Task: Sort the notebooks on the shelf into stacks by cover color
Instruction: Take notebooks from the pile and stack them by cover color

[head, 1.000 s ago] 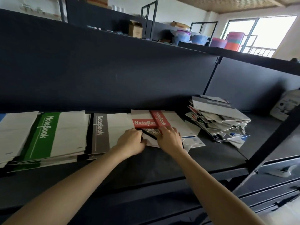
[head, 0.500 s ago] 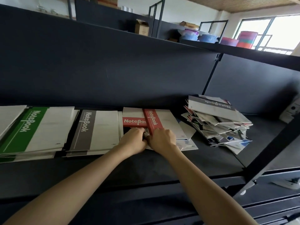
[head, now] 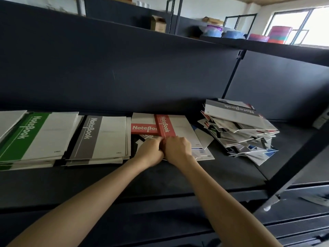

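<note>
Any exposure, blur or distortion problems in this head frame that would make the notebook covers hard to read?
Head view: the window is blown out; the shelf interior is dim, yet the green stack, grey stack and red notebook titles read clearly; wide-angle bending shows at the edges; the messy pile is soft.

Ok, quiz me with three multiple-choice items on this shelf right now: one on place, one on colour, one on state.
1. Where is the messy pile of unsorted notebooks?
A. left of the green stack
B. right of the red notebooks
C. on the top shelf

2. What colour is the band on the stack just left of the red notebooks?
A. grey
B. blue
C. yellow

3. How do the two top red notebooks lie?
A. squared up
B. crossed, bands at an angle
C. standing on edge

Answers: 1 B, the pile sits at the shelf's right. 2 A, a grey band, beside the green stack. 3 B, the bands cross above the left hand and right hand.
</note>
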### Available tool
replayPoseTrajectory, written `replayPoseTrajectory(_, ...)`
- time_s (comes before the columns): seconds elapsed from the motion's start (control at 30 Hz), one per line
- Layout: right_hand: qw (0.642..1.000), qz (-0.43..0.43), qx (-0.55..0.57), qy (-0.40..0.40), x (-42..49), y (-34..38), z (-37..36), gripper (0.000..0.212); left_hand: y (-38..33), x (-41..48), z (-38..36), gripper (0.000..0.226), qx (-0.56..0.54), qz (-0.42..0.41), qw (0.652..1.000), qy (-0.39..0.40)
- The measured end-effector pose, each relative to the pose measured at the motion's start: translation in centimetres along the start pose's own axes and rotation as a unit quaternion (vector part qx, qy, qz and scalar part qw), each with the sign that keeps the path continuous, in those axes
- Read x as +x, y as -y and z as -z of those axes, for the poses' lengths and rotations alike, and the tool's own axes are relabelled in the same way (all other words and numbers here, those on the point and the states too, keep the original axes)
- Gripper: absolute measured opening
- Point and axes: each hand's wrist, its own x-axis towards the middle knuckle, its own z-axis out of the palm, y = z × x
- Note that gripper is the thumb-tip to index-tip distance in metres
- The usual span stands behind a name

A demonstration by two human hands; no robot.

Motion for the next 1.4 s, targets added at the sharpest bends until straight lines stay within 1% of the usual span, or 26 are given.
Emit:
replayPoseTrajectory(0.17,1.000,0.009,0.004,-0.013,-0.3,-0.3,-0.2,0.024,-0.3,0.2,-0.3,0.054,-0.104,0.047,0.993,-0.021)
replayPoseTrajectory(0.3,1.000,-0.005,0.017,-0.015,-0.2,-0.6,-0.5,0.031,-0.2,0.7,-0.4,0.051,-0.180,0.091,0.979,-0.042)
replayPoseTrajectory(0.6,1.000,-0.030,-0.001,-0.001,0.5,-0.2,-0.4,0.032,-0.4,0.9,-0.5,0.049,-0.196,0.115,0.973,-0.045)
replayPoseTrajectory(0.73,0.999,-0.034,0.016,0.011,0.4,-0.6,-0.3,0.038,-0.8,1.7,-0.4,0.051,-0.192,0.129,0.973,-0.022)
replayPoseTrajectory(0.83,0.999,-0.032,0.027,0.015,0.3,-0.9,-0.2,0.042,-1.0,2.5,0.0,0.051,-0.198,0.148,0.969,-0.023)
replayPoseTrajectory(0.97,0.997,-0.025,0.077,-0.004,0.0,-1.1,-1.0,0.049,-1.2,2.6,0.1,0.054,-0.236,0.160,0.958,-0.034)
replayPoseTrajectory(1.07,0.993,-0.017,0.113,-0.020,-0.2,-1.2,-2.0,0.058,-1.4,2.4,0.2,0.059,-0.276,0.167,0.946,-0.040)
replayPoseTrajectory(1.2,0.993,-0.021,0.112,-0.014,0.0,-1.2,-1.8,0.068,-1.8,2.6,0.9,0.059,-0.330,0.166,0.927,-0.067)
replayPoseTrajectory(1.27,0.991,-0.033,0.127,-0.011,0.2,-1.2,-1.4,0.064,-2.2,2.8,1.0,0.057,-0.353,0.151,0.921,-0.068)
replayPoseTrajectory(1.37,0.991,-0.048,0.125,-0.020,0.3,-1.4,-1.3,0.043,-2.5,3.0,0.7,0.052,-0.380,0.126,0.914,-0.061)
replayPoseTrajectory(1.4,0.991,-0.051,0.123,-0.025,0.2,-1.4,-1.3,0.039,-2.6,3.0,0.7,0.048,-0.384,0.124,0.913,-0.065)
